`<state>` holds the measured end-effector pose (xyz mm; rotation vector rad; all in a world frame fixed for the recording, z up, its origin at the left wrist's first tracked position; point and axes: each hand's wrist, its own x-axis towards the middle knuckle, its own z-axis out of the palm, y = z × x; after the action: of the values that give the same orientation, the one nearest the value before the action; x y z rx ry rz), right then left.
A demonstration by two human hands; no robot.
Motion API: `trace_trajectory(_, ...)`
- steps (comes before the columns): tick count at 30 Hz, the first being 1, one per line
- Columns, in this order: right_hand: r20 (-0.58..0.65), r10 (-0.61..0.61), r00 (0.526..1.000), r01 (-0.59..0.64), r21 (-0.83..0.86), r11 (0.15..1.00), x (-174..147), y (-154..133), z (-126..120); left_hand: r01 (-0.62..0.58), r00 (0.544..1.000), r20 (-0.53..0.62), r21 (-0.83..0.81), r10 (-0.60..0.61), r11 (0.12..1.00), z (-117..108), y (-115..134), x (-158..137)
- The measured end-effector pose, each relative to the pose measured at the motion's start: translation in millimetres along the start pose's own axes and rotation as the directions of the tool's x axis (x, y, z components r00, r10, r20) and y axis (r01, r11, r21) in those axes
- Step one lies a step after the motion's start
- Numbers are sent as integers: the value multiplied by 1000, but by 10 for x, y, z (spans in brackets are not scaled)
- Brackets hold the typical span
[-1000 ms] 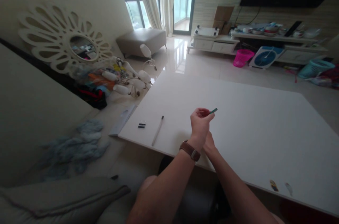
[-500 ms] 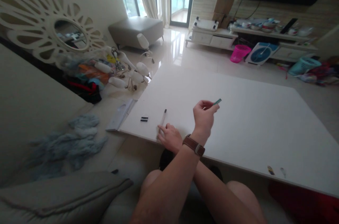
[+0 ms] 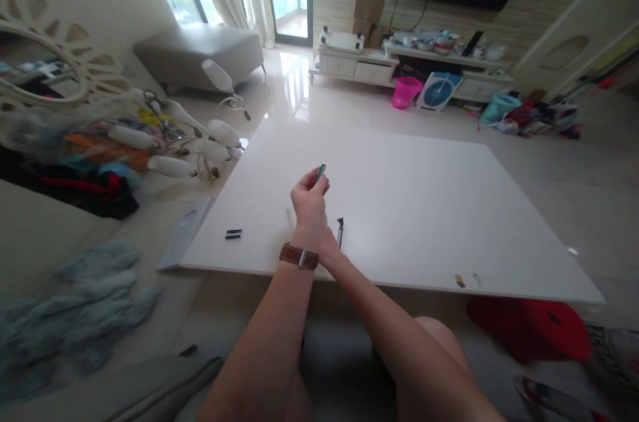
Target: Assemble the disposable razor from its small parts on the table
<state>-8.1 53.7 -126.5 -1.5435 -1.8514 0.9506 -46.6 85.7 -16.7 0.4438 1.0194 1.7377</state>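
Observation:
My left hand [image 3: 308, 199], with a brown-strapped watch on its wrist, pinches a small green strip [image 3: 321, 172] above the white table. The right forearm crosses behind the left wrist. Only an edge of my right hand [image 3: 328, 243] shows there; its fingers are hidden. Just beside it is a thin dark pen-like stick [image 3: 340, 230] with a clip-like end; whether the hand holds it I cannot tell. A faint pale stick [image 3: 289, 215] appears left of the left hand. Two short black bars [image 3: 233, 234] lie farther left on the tabletop.
The white table [image 3: 399, 209] spreads ahead of me. Near its front right edge lie a small yellow-and-black piece [image 3: 459, 281] and a clear piece [image 3: 477, 279]. A white lamp [image 3: 212, 149] stands on the floor to the left. Under the right side is a red stool [image 3: 529, 325].
The view has turned to the right. My left hand, still pinching the green strip, has come over the right hand, which was touching a pen-like stick and is now mostly hidden.

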Motion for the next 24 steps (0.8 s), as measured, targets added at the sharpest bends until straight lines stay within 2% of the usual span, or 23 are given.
trace_trajectory(2, -18, 30, 999, -29, 39, 999, 0, 123, -334, 28, 999, 23, -2, -28, 1000, 26, -28, -37)
trace_trajectory(6, -66, 195, 979, -176, 225, 958, -49, 458, -952, 114, 992, 53, -15, -113, 993, 113, -88, -127)
trace_trajectory(10, -232, 197, 953, -146, 221, 964, -133, 764, -1403, 208, 974, 90, 6, -208, 978, 224, -188, -198)
trace_trajectory(14, -314, 136, 940, -65, 227, 972, -132, 920, -1675, 246, 960, 120, 73, -253, 967, 304, -324, -205)
trace_trajectory(19, -284, 133, 950, -26, 350, 936, -59, 1021, -1843, 278, 943, 147, 151, -299, 949, 385, -490, -132)
trace_trajectory(24, -282, 106, 954, -30, 263, 964, -121, 1062, -2051, 301, 916, 186, 267, -355, 915, 434, -584, -64)
